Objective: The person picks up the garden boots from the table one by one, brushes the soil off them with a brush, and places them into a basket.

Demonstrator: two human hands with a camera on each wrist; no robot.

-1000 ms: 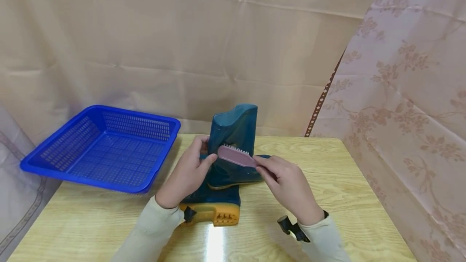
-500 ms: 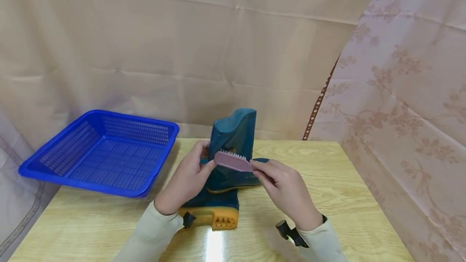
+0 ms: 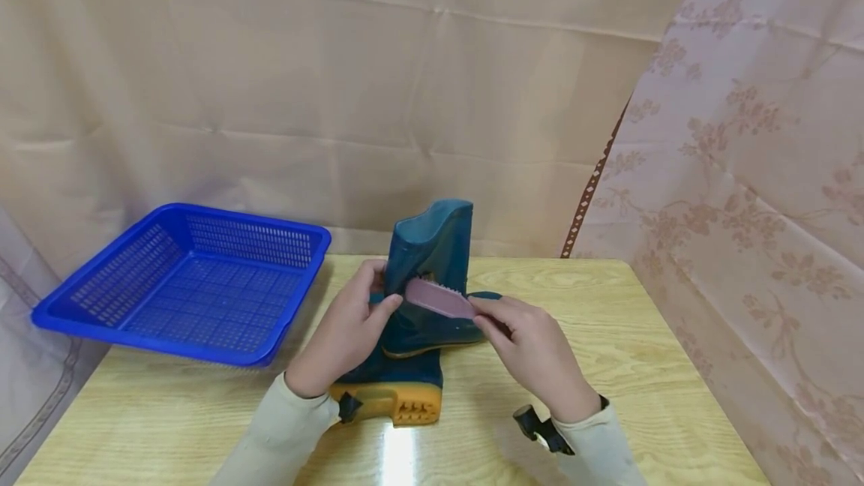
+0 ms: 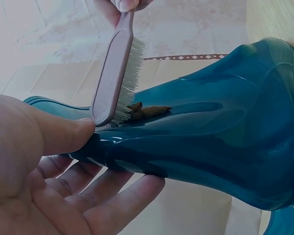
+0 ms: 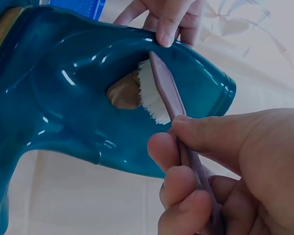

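A teal rubber boot (image 3: 432, 246) stands upright in the head view, its toe pointing right. My left hand (image 3: 344, 328) holds its shaft from the left, thumb in front and fingers behind. Pinched by its handle in my right hand (image 3: 540, 351) is a mauve brush (image 3: 439, 298) with white bristles (image 5: 152, 93). The bristles meet the shaft beside a brown, mud-like patch (image 5: 125, 92). Below the upright boot lies a second teal boot (image 3: 405, 368), its orange sole (image 3: 418, 403) facing the near side; my left wrist partly covers it.
A blue perforated plastic basket (image 3: 155, 347) stands at the left of the wooden table (image 3: 594, 321). Beige cloth (image 3: 337, 96) hangs behind the table, and floral cloth (image 3: 756, 171) hangs on the right. Black wrist mounts (image 3: 543, 430) stick out below the hands.
The brush moves slightly left across the boot shaft, then back right, and its bristles show less in the head view now. My left hand keeps its hold on the boot.
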